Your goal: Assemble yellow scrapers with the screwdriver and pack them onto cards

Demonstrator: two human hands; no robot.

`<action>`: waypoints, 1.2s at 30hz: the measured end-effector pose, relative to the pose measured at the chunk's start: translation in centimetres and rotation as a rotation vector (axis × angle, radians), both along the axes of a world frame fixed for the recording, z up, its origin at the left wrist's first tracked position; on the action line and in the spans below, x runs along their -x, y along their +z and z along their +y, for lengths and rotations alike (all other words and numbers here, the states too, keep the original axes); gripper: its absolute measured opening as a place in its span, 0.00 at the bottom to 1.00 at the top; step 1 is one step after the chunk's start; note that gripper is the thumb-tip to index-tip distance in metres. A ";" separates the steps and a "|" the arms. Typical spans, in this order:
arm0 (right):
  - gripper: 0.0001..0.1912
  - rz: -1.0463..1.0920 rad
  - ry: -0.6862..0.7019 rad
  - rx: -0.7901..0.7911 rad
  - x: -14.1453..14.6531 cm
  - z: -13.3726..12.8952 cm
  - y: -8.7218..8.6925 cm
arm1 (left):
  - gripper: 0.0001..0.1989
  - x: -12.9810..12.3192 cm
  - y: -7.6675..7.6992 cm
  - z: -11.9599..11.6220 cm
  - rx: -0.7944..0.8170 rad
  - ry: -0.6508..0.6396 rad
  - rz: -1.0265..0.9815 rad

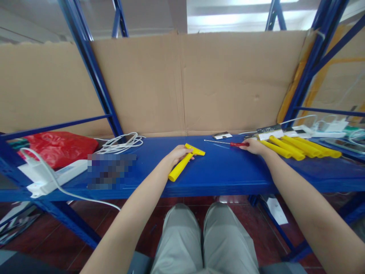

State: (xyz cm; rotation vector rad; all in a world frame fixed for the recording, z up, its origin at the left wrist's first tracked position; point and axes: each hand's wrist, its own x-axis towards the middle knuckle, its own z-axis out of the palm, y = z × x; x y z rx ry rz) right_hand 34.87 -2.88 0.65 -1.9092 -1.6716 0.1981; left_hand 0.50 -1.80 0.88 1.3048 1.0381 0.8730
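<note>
My left hand (pixel 180 153) is closed around a yellow T-shaped plastic handle (pixel 182 165), its wider crosspiece pointing away and its tube end toward the bench's front edge. Farther right, my right hand (pixel 252 146) grips a screwdriver (pixel 238 144) by its red handle. The thin metal shaft points left, just above or on the blue surface; I cannot tell which. Beside my right hand lie several yellow tubular handles (pixel 296 146) in a row. A small black-and-white card or packet (pixel 222 135) rests behind the screwdriver.
The blue bench (pixel 216 171) backs onto a cardboard sheet (pixel 182 83) between blue metal posts. On the left are a red plastic bag (pixel 62 148), coiled white cable (pixel 122 143) and a white power strip (pixel 62 177). A black-and-white box (pixel 269 132) and chargers (pixel 332 127) lie right.
</note>
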 end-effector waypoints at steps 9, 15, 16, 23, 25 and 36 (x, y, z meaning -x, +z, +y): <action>0.12 0.929 -0.068 -0.240 2.5 -0.9 1.3 | 0.03 0.2 -0.2 0.4 -0.016 -0.028 0.025; 0.14 1.190 -0.193 -0.034 1.2 -0.7 1.6 | 0.03 0.3 -0.5 0.8 -0.018 -0.032 0.023; 0.14 1.184 -0.188 -0.019 1.0 -0.7 1.6 | 0.03 0.3 -0.6 0.9 -0.018 -0.034 0.023; 0.13 1.228 -0.186 -0.073 1.2 -0.4 1.3 | 0.04 0.3 -0.7 1.2 -0.010 0.004 0.017; 0.14 1.265 -0.145 -0.124 1.4 -0.5 1.5 | 0.04 0.2 -0.5 1.1 -0.014 0.039 0.021; 0.19 1.097 0.244 -0.154 4.3 -1.2 1.9 | 0.08 -0.2 -0.6 1.2 -0.067 0.137 0.062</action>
